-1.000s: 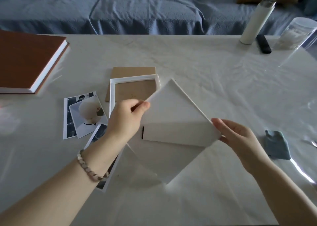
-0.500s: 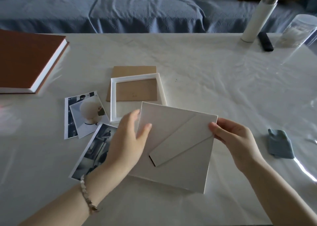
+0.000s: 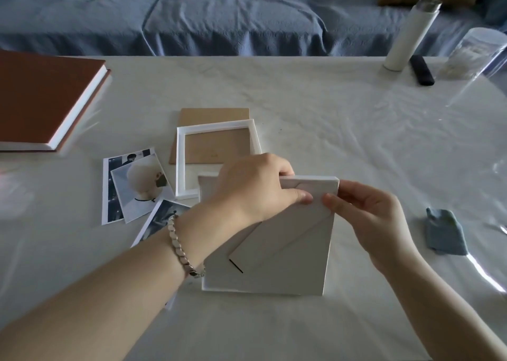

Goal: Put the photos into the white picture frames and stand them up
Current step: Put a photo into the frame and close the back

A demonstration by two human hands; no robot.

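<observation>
A white picture frame [image 3: 288, 267] lies back side up near the table's front, its diagonal stand flap folded flat. My left hand [image 3: 255, 190] grips its far top edge, thumb on the back panel. My right hand [image 3: 367, 212] pinches the top right corner. Behind it lies an empty white frame [image 3: 181, 163] over a brown backing board [image 3: 216, 148]. Two overlapping photos [image 3: 131, 188] lie at the left. A third photo [image 3: 162, 218] is partly hidden under my left wrist.
A brown hardcover book [image 3: 41, 97] sits at the far left. At the back right stand a white bottle [image 3: 406, 34], a black remote [image 3: 422, 70] and a clear container [image 3: 472, 53]. A blue-grey cloth [image 3: 445, 231] lies at the right. A blue sofa runs behind the table.
The frame, held tilted in the air a second ago, has come down flat near the front edge. My left hand has shifted from its left side to its top edge.
</observation>
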